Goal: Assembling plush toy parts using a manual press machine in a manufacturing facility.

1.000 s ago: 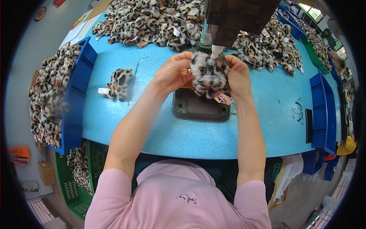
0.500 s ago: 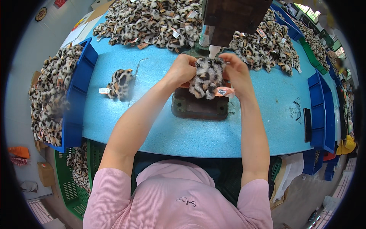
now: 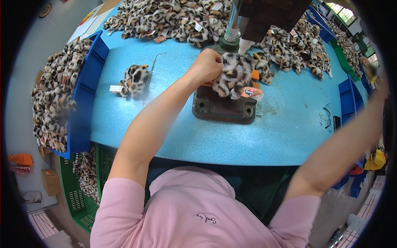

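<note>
A furry leopard-spotted plush toy point(image 3: 231, 78) with dark eyes stands on the base of a bench press point(image 3: 223, 110), right under its white tip point(image 3: 245, 45). An orange tag point(image 3: 251, 93) hangs at its lower right. My left hand point(image 3: 208, 65) is closed on the toy's left side, the fingertips hidden behind the fur. Far out to the right, my right hand point(image 3: 379, 89) is stretched past the table edge near the blue bins. Motion and the dark rim blur its fingers, so I cannot make out what it holds.
Another spotted plush point(image 3: 135, 80) lies on the blue table point(image 3: 173, 142). Plush heaps point(image 3: 169, 20) fill the back. A blue bin point(image 3: 80, 103) of plush pieces stands left; another blue bin point(image 3: 349, 97) stands right, near eyeglasses point(image 3: 327, 118) and a dark phone point(image 3: 337, 123).
My right hand has let go of the plush toy and swung far to the right. The left hand stays on the toy, and the view has shifted slightly.
</note>
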